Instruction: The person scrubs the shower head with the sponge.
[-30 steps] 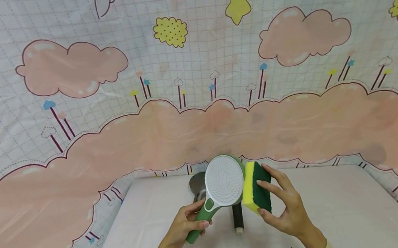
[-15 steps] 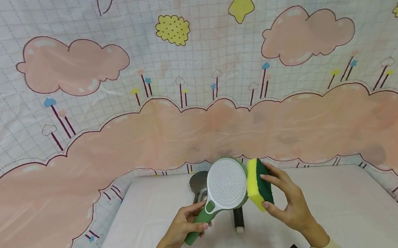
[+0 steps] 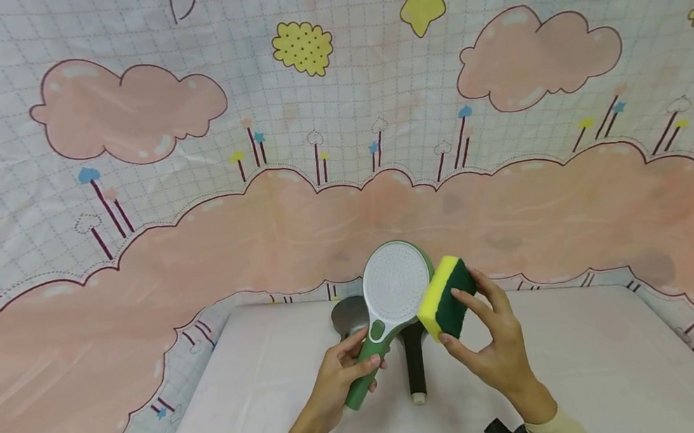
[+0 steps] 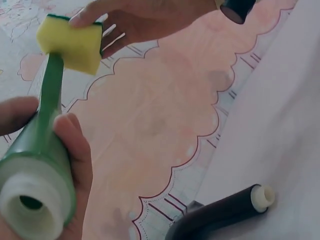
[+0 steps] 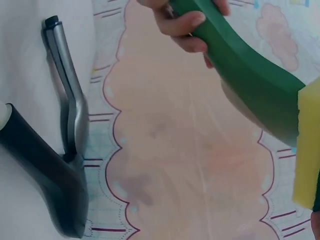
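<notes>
My left hand (image 3: 337, 380) grips the handle of a green shower head (image 3: 396, 283), its white spray face turned toward the head camera. The shower head is held up above the table, tilted right. In my right hand (image 3: 501, 341), a yellow sponge (image 3: 449, 297) with a dark green scouring side is pinched between thumb and fingers. The sponge's yellow side lies against the shower head's right edge. From the left wrist, the handle's hollow white end (image 4: 32, 200) faces the camera. The right wrist view shows the sponge (image 5: 309, 150) at the back of the green head (image 5: 250, 80).
Behind the held shower head, a black shower head (image 3: 415, 368) and a grey one (image 3: 349, 315) lie on the white table (image 3: 233, 405). A patterned cloth (image 3: 349, 234) with clouds and stars hangs beyond the table's far edge.
The green shower head has risen, shifted right and turned more upright. The sponge has moved up and tilted against its edge. More of the black shower head shows now.
</notes>
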`<state>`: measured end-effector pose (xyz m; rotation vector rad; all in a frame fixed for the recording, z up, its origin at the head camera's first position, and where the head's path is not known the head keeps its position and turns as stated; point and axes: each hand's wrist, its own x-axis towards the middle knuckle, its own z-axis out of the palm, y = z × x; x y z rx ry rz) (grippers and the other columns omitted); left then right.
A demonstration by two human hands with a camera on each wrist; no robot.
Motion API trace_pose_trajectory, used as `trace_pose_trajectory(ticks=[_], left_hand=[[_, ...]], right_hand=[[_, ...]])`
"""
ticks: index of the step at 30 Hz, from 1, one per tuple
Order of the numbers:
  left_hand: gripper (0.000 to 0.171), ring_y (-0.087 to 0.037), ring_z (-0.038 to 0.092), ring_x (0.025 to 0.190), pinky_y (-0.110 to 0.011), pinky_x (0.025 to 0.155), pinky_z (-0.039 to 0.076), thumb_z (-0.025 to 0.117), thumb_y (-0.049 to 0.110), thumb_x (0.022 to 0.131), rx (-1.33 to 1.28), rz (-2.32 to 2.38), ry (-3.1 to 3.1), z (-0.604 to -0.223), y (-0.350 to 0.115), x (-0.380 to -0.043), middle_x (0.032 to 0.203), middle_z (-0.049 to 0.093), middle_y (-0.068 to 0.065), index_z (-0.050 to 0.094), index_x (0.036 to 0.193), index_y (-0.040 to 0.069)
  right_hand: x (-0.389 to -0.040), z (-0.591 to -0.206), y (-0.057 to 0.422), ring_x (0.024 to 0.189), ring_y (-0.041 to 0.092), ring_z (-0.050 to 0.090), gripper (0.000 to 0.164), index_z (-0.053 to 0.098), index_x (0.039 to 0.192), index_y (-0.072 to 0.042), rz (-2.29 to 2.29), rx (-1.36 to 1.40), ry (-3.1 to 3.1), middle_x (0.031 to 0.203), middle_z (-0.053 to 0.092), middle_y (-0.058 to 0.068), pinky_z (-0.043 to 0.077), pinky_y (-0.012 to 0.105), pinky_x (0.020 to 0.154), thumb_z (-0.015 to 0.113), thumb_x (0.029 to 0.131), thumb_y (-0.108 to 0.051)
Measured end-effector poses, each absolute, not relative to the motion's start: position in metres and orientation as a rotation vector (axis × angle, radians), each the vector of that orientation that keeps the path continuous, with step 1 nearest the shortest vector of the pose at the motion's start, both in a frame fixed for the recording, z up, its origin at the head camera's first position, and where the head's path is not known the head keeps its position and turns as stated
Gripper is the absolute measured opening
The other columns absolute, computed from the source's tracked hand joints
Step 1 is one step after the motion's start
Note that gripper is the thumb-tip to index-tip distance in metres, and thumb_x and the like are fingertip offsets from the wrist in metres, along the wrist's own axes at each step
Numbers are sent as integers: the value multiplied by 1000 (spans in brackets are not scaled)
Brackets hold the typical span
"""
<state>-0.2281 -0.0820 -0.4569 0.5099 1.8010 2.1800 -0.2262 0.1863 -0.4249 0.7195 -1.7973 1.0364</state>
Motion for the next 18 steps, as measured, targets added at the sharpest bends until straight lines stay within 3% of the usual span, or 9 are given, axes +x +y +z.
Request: trace_pose_trajectory(ticks=[6, 12, 18], left_hand=[[61, -12, 66, 91, -23, 65, 54, 60, 16, 96, 373, 2279, 1766, -455, -64, -229, 128, 61, -16, 35, 151, 6], [65, -13, 62, 106, -25, 81, 53, 52, 16, 100, 391, 2397, 1615, -453, -47, -231, 148, 41, -21, 22, 157, 10], [68, -15, 61, 114, -30, 96, 52, 54, 16, 100, 361, 2460, 1518, -455, -36, -228, 154, 32, -23, 19, 158, 11]], right_hand=[[-230, -427, 183, 130, 32, 45, 62, 66, 123, -7, 959, 667, -1844, 145, 44, 26, 32, 14, 110, 67, 85, -57], [-237, -435, 181, 134, 34, 42, 61, 66, 126, -13, 902, 656, -1912, 147, 44, 24, 27, 16, 113, 63, 87, -59], [-237, -442, 183, 136, 33, 41, 60, 66, 125, -14, 886, 630, -1957, 149, 43, 19, 25, 17, 114, 65, 85, -59]])
